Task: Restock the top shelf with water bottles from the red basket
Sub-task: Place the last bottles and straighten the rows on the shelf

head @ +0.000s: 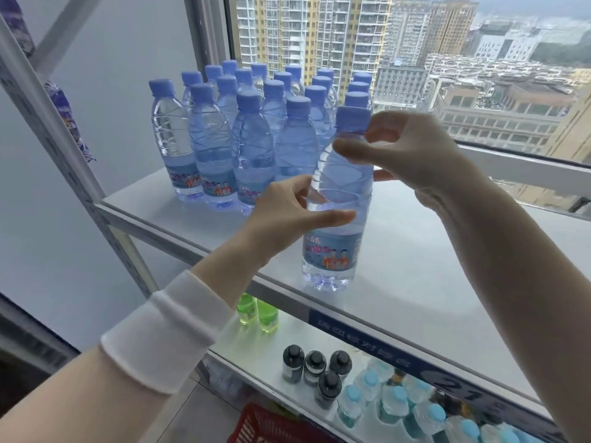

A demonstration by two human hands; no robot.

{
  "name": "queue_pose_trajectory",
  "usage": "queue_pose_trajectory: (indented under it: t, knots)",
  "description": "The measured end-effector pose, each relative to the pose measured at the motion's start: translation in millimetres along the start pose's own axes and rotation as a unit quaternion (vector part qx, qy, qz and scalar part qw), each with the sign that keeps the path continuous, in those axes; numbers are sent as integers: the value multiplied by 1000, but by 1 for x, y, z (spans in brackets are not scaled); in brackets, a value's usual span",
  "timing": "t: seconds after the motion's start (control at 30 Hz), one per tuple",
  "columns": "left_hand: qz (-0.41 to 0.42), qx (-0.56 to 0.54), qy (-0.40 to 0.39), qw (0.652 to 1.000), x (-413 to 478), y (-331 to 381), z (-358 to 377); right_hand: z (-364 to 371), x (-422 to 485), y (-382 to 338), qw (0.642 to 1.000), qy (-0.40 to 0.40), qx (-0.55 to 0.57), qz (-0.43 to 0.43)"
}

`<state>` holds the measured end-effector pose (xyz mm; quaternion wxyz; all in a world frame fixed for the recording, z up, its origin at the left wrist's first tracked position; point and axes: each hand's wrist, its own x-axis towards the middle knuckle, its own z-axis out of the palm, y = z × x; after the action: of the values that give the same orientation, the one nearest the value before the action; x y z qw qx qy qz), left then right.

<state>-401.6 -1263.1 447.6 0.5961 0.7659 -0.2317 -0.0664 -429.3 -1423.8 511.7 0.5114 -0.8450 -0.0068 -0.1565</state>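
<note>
Both hands, the left hand (287, 206) and right hand (412, 155), loosely grasped a water bottle (339, 199) standing between them on the top shelf (415, 251); stocked rows (256, 123) stood beyond, the red basket (271, 425) below.

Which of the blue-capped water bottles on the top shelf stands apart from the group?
The water bottle at the top shelf's front edge, between the left hand and right hand; the others stand packed in rows behind it.
</note>
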Motion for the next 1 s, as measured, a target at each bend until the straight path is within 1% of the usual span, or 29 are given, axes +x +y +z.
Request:
queue_pose_trajectory:
  t: [0.07, 0.17, 0.3, 0.37, 0.57, 0.77, 0.9, 1.0]
  knots:
    - [17, 10, -17, 1000, 7, 0, 5, -4, 1, 2, 1000, 20, 16, -1]
    - [35, 22, -66, 997, 17, 0, 6, -3, 4, 8, 998, 62, 22, -14]
    - [16, 75, -83, 994, 19, -3, -12, 5, 10, 19, 994, 101, 29, -2]
    - [18, 97, -76, 992, 16, -4, -26, 6, 15, 24, 993, 117, 35, 2]
    - [38, 76, -1, 996, 10, -4, -59, 10, 30, 30, 991, 128, 46, 7]
    - [47, 94, 55, 993, 12, -1, -74, 17, 39, 32, 989, 145, 41, 4]
    - [95, 144, 64, 983, 27, 15, -82, 24, 40, 31, 986, 161, 34, 2]
    - [162, 196, 52, 966, 46, 34, -93, 29, 39, 30, 985, 174, 17, -3]
